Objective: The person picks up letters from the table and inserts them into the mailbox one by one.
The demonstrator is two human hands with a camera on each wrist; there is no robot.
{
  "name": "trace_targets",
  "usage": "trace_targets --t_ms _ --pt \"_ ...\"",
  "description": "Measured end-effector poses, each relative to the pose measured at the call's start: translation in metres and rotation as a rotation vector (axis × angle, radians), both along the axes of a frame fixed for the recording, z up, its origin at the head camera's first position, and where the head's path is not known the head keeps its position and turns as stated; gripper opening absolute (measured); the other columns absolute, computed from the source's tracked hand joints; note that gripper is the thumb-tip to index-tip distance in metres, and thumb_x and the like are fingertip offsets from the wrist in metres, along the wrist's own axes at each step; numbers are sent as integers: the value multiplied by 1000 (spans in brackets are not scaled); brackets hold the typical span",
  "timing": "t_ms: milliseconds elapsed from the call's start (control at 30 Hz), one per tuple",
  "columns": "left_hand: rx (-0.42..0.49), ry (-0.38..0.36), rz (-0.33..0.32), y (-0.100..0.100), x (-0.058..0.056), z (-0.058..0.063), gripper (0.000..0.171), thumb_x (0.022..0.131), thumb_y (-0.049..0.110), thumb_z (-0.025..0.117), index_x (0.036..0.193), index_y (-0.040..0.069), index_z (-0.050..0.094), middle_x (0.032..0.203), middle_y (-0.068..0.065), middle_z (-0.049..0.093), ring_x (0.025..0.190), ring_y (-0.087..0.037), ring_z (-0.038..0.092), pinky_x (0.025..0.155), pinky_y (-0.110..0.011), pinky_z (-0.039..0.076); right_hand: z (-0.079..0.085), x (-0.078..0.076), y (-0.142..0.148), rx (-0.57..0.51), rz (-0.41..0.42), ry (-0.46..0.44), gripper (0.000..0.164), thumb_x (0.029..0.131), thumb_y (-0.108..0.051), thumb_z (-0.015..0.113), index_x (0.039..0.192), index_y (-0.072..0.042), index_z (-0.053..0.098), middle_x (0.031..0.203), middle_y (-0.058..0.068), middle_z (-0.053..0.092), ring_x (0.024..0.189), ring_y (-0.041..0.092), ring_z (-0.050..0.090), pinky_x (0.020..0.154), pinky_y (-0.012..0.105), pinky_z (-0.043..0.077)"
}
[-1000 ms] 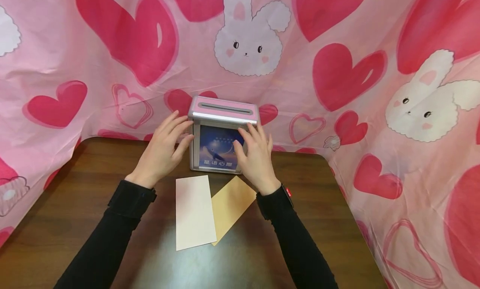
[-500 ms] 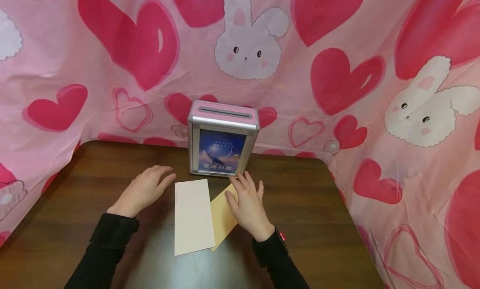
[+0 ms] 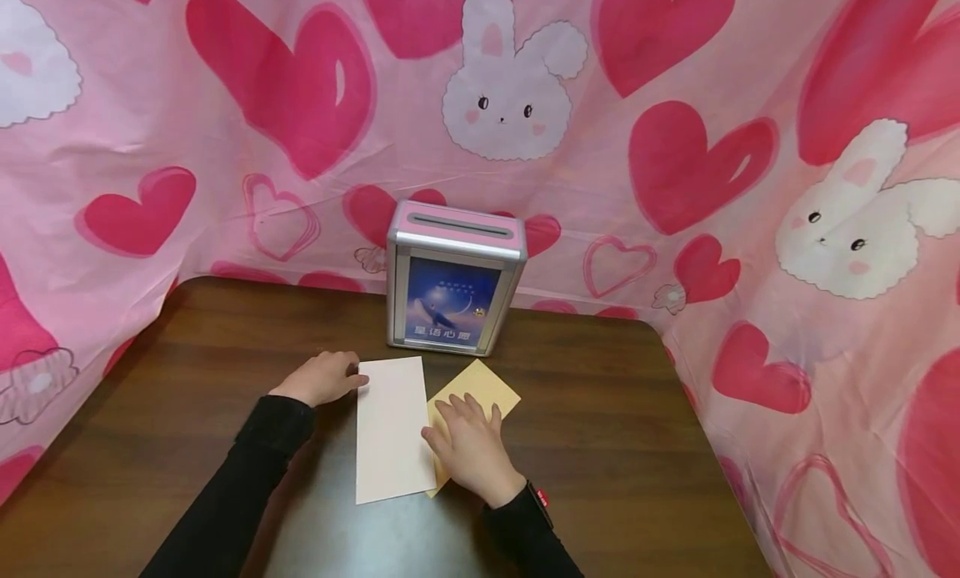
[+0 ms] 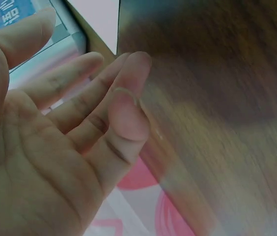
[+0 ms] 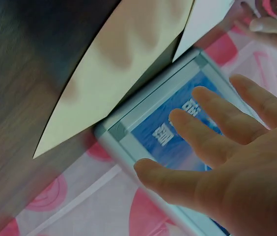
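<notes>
A white rectangular piece of paper [image 3: 392,432] lies on the table, overlapping a slanted yellow one [image 3: 489,386]. My left hand [image 3: 318,378] is at the upper left corner of the white paper; in the left wrist view that hand's fingers [image 4: 128,115] are loosely bent, with nothing between them. Over the yellow paper hovers my right hand [image 3: 472,449], fingers spread and casting shadows on it in the right wrist view. Just beyond the papers stands a silver-framed suggestion box [image 3: 457,303] with a pink slotted top and a blue picture front.
The brown wooden table [image 3: 600,444] carries the box near its back edge. Behind and along the sides hangs a pink cloth [image 3: 585,186] printed with hearts and rabbits. A small lock [image 3: 478,312] shows on the box front.
Both hands have left the sides of the box and come down toward the papers, the left to the white one, the right over the yellow one. The box and papers stay in place.
</notes>
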State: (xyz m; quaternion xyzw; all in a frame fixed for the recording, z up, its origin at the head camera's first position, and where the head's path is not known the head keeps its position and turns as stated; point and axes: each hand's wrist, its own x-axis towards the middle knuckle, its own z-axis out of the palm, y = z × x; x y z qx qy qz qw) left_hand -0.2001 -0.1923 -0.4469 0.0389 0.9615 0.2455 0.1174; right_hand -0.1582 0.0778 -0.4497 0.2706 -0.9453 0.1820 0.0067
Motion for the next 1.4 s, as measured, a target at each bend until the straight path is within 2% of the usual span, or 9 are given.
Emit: trace_targets --t_ms 167,333,500,600,700,900,1133,1267,1400 --pt "-15 6 34 5 -4 -3 48 87 30 67 120 -3 59 101 -20 67 86 -32 60 83 -59 53 -3 8 -5 39 -10 -18 50 93 -45 53 129 -11 60 135 14 57 127 36 43 100 74 24" --pt "-12 29 58 12 -9 -6 45 86 28 69 115 -5 59 90 -16 65 81 -31 58 82 -56 54 -5 13 -8 42 -78 -39 52 91 -47 55 126 -9 61 129 13 61 120 35 48 97 73 26" --pt "-6 31 85 16 -14 -7 46 84 28 71 112 -7 58 88 -18 64 82 -33 58 83 -57 53 -9 13 -11 39 -143 -11 51 85 -49 62 112 -6 66 97 11 69 89 29 58 75 54 43" --pt "-22 37 92 17 -15 -9 52 82 29 72 114 -10 57 96 -24 64 88 -38 58 86 -59 51 -12 13 -13 51 -138 6 47 80 -50 67 97 -6 67 77 8 65 72 25 59 61 44 45" --pt "-51 46 96 18 -16 -12 58 80 30 73 118 -11 56 108 -31 61 98 -44 57 90 -61 48 -15 14 -15 62 -118 7 46 76 -50 72 89 -6 65 69 6 62 65 23 59 54 39 46" --pt "-81 47 109 21 -20 -19 67 78 26 76 124 -14 50 124 -40 49 106 -51 52 92 -64 46 -20 16 -20 91 -107 -28 52 72 -51 75 93 -4 66 70 6 63 64 21 58 54 37 47" --pt "-39 41 139 19 -22 -25 77 79 23 76 130 -18 36 130 -45 41 112 -54 48 95 -63 44 -24 16 -26 128 -132 -46 57 70 -54 75 94 -3 66 72 8 62 65 23 57 57 40 48" --pt "38 33 156 17 -21 -26 72 81 18 75 129 -17 33 124 -42 49 108 -50 53 93 -62 46 -26 15 -28 117 -170 -91 61 69 -53 76 100 -2 64 75 10 61 66 24 56 60 43 49" --pt "144 42 171 15 -19 -26 50 84 12 71 117 -10 41 98 -29 61 87 -39 60 82 -55 53 -29 14 -32 149 -220 -118 69 63 -57 78 102 -3 62 77 11 62 66 26 58 60 45 49"
